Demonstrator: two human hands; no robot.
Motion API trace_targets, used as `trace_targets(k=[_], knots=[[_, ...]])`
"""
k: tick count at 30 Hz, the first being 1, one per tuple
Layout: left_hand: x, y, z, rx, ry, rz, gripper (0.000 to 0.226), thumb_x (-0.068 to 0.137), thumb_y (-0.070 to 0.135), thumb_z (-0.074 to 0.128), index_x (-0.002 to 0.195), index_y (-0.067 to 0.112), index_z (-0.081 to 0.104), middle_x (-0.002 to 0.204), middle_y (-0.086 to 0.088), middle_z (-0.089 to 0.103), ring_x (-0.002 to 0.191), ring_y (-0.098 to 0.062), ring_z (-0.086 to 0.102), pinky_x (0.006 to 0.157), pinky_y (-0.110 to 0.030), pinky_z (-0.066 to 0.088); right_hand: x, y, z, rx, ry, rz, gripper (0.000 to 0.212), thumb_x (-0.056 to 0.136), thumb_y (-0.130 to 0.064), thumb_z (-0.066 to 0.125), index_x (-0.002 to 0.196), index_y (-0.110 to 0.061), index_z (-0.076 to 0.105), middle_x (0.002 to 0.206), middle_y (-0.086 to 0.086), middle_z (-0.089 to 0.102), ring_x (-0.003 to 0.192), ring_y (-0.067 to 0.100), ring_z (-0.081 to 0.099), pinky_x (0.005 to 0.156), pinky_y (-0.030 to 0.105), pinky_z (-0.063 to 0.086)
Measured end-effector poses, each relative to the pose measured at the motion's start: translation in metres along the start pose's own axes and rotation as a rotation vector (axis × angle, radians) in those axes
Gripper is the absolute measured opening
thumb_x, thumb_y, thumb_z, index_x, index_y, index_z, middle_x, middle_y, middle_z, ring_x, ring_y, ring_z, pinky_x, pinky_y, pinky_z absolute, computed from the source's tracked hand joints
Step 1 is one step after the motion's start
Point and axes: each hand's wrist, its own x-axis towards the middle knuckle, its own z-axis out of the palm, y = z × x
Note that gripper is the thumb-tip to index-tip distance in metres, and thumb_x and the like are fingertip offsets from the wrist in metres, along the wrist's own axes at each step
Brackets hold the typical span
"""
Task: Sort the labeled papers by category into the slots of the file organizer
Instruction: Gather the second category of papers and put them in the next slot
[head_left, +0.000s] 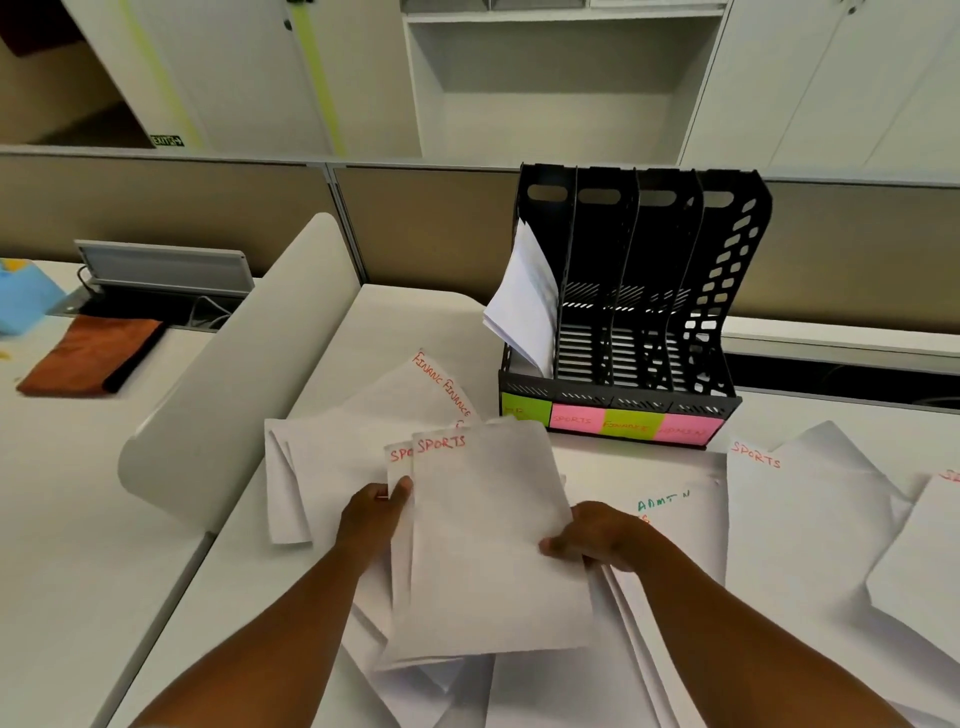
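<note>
I hold two overlapping SPORTS papers (483, 525) above the desk. My left hand (374, 519) pinches their left edge and my right hand (597, 535) grips the right edge. Behind them stands the black file organizer (623, 395) with its slots marked by sticky notes: a green one, pink SPORTS (574, 420), green FINANCE (631, 426) and pink ADMIN (685, 431). White sheets (524, 301) lean in its leftmost slot; the other slots look empty. FINANCE papers (363, 415) lie at the left, an ADMIN paper (670, 514) under my right hand, another SPORTS paper (800, 499) at the right.
A curved white divider (234, 395) runs along the desk's left side. Beyond it lie an orange cloth (88, 358) and a blue object (21, 301). A beige partition (415, 228) and white cabinets stand behind the organizer. More sheets hang off the right edge (924, 561).
</note>
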Motion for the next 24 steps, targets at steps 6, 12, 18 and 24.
trace_targets(k=[6, 12, 18, 24], knots=[[-0.017, 0.003, 0.011, 0.011, -0.058, 0.013, 0.034, 0.092, 0.044, 0.055, 0.1, 0.013, 0.068, 0.088, -0.003, 0.072, 0.08, -0.022, 0.067, 0.077, -0.031, 0.052, -0.018, 0.04, -0.015, 0.083, -0.005, 0.171, 0.046, 0.082, -0.016, 0.074, 0.118, -0.006, 0.046, 0.099, 0.004, 0.055, 0.084, 0.018, 0.06, 0.055, 0.023, 0.054], [-0.036, 0.015, 0.03, 0.027, -0.208, 0.023, 0.039, 0.083, 0.052, 0.066, 0.104, 0.02, 0.061, 0.099, 0.0, 0.067, 0.091, -0.021, 0.064, 0.077, -0.03, 0.053, -0.03, 0.058, -0.015, 0.151, -0.024, 0.174, 0.052, 0.084, -0.013, 0.071, 0.128, -0.003, 0.044, 0.124, 0.012, 0.053, 0.108, 0.028, 0.059, 0.088, 0.036, 0.056], [-0.05, 0.02, 0.045, -0.046, -0.336, 0.039, 0.053, 0.081, 0.035, 0.075, 0.126, 0.012, 0.06, 0.121, -0.009, 0.066, 0.112, -0.031, 0.062, 0.097, -0.043, 0.051, -0.038, 0.063, -0.008, 0.198, -0.006, 0.074, 0.053, 0.074, -0.021, 0.082, 0.119, -0.009, 0.055, 0.118, 0.01, 0.062, 0.104, 0.028, 0.063, 0.089, 0.039, 0.056], [-0.057, 0.02, 0.051, 0.045, -0.298, 0.078, 0.053, 0.085, 0.023, 0.073, 0.132, 0.007, 0.055, 0.127, -0.014, 0.062, 0.116, -0.035, 0.058, 0.101, -0.046, 0.048, -0.042, 0.076, -0.012, 0.201, 0.219, -0.081, 0.036, 0.067, -0.033, 0.086, 0.087, -0.012, 0.064, 0.087, 0.006, 0.07, 0.066, 0.015, 0.068, 0.058, 0.021, 0.056]])
